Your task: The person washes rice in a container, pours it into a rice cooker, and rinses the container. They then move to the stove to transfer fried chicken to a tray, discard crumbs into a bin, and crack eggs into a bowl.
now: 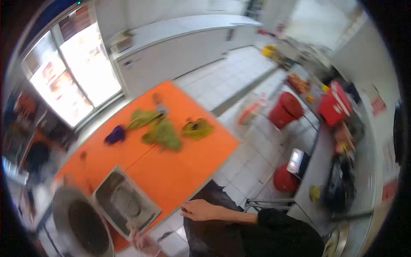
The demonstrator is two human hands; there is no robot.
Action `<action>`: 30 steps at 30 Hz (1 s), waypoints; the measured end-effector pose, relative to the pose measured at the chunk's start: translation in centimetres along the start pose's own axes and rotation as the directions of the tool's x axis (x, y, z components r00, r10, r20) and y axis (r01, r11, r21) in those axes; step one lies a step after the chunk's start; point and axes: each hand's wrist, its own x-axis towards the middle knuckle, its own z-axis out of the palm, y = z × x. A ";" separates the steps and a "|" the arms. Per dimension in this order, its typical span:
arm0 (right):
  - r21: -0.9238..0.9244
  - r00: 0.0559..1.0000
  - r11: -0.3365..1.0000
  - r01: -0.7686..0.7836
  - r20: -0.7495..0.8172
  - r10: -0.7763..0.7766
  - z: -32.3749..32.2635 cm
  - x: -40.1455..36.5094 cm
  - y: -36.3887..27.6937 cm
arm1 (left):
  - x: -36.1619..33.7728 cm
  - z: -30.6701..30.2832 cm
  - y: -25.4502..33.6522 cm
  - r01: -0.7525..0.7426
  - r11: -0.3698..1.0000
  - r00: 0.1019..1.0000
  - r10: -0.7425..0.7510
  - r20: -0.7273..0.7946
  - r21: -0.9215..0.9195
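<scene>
My left hand (pixel 144 243), blurred and seemingly in a thin clear glove, is at the near edge of an orange table (pixel 167 188). Its fingers point toward a rectangular metal tray (pixel 138 213) with a wet-looking bottom; motion smears them, so I cannot tell what they hold. A large round grey pan (pixel 81 222) with a dark inside overlaps the tray's left side. My right hand (pixel 202 210), bare below a black sleeve, hovers before my dark apron (pixel 201 240) near the table corner. Its fingers are curled, with nothing showing in them.
Crumpled yellow-green cloth-like pieces (pixel 165 133), a purple one (pixel 115 135) and a flat-bladed utensil (pixel 160 106) lie on the table. Right stand red buckets (pixel 286 112) and a counter with a red box (pixel 335 105). A lit glass-door cabinet (pixel 87 55) and white counter (pixel 184 28) line the back.
</scene>
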 end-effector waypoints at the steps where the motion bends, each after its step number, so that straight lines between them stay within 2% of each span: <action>1: -0.114 0.997 0.993 0.015 -0.074 -0.024 0.1 -1.1 2.5 | 0.7 -0.4 -0.1 0.002 0.999 0.972 -0.013 0.234 0.047; 2: -0.226 0.988 0.974 0.018 -0.143 -0.052 -0.1 -2.2 4.8 | 1.4 1.4 -0.8 -0.071 0.968 0.994 0.048 0.100 0.240; 3: -0.211 0.975 0.977 -0.040 -0.223 -0.008 -0.6 -3.6 6.6 | 2.2 3.2 -2.5 -0.070 0.910 0.996 0.088 -0.024 0.410; 4: -0.136 0.967 0.987 -0.083 -0.251 0.047 -1.5 -5.0 8.1 | 2.5 4.6 -4.2 -0.023 0.829 0.994 0.077 -0.074 0.558; 7: 0.008 0.923 0.987 -0.162 -0.352 0.154 -3.0 -8.7 11.9 | 2.7 7.3 -10.5 0.099 0.575 0.995 -0.035 -0.097 0.812; 10: 0.141 0.857 0.966 -0.219 -0.446 0.259 -4.6 -14.2 16.5 | 1.4 8.4 -18.5 0.164 0.322 0.968 -0.236 -0.089 0.933; 12: 0.199 0.824 0.955 -0.218 -0.487 0.289 -6.0 -18.4 20.1 | -0.3 8.7 -24.8 0.162 0.165 0.918 -0.386 -0.088 0.973; 14: 0.242 0.798 0.917 -0.317 -0.454 0.396 -8.3 -22.5 24.0 | -2.2 8.8 -31.6 0.127 0.036 0.848 -0.523 -0.089 0.991; 16: 0.221 0.760 0.910 -0.350 -0.501 0.414 -9.0 -26.1 29.9 | -4.2 8.5 -37.9 0.069 -0.084 0.756 -0.645 -0.107 0.994; 17: 0.230 0.722 0.898 -0.374 -0.536 0.438 -10.4 -27.7 30.6 | -5.1 8.4 -41.0 0.026 -0.135 0.709 -0.696 -0.114 0.990; 18: 0.249 0.707 0.857 -0.451 -0.487 0.513 -12.3 -30.1 31.8 | -5.9 8.3 -44.0 -0.023 -0.165 0.656 -0.747 -0.110 0.986; 19: 0.283 0.675 0.840 -0.463 -0.501 0.541 -13.2 -31.7 33.2 | -6.6 8.7 -47.3 -0.071 -0.199 0.600 -0.791 -0.118 0.977; 21: 0.343 0.561 0.788 -0.511 -0.561 0.609 -15.4 -35.4 36.4 | -8.0 9.2 -53.4 -0.153 -0.234 0.488 -0.863 -0.132 0.960; 22: 0.332 0.492 0.814 -0.476 -0.666 0.560 -16.2 -36.9 37.9 | -8.7 9.3 -56.1 -0.195 -0.252 0.438 -0.887 -0.146 0.948; 26: 0.367 0.411 0.790 -0.491 -0.702 0.582 -20.9 -41.3 42.3 | -9.4 9.5 -64.5 -0.327 -0.274 0.319 -0.933 -0.167 0.904; 28: 0.396 0.365 0.774 -0.494 -0.714 0.598 -23.5 -43.3 43.2 | -9.3 9.5 -67.8 -0.370 -0.287 0.291 -0.939 -0.183 0.884; 29: 0.392 0.383 0.777 -0.493 -0.704 0.598 -24.1 -43.9 43.6 | -9.1 9.5 -69.3 -0.387 -0.298 0.286 -0.938 -0.194 0.873; 30: 0.442 0.334 0.767 -0.465 -0.715 0.614 -24.9 -44.8 44.3 | -9.0 9.4 -70.8 -0.398 -0.309 0.284 -0.937 -0.204 0.864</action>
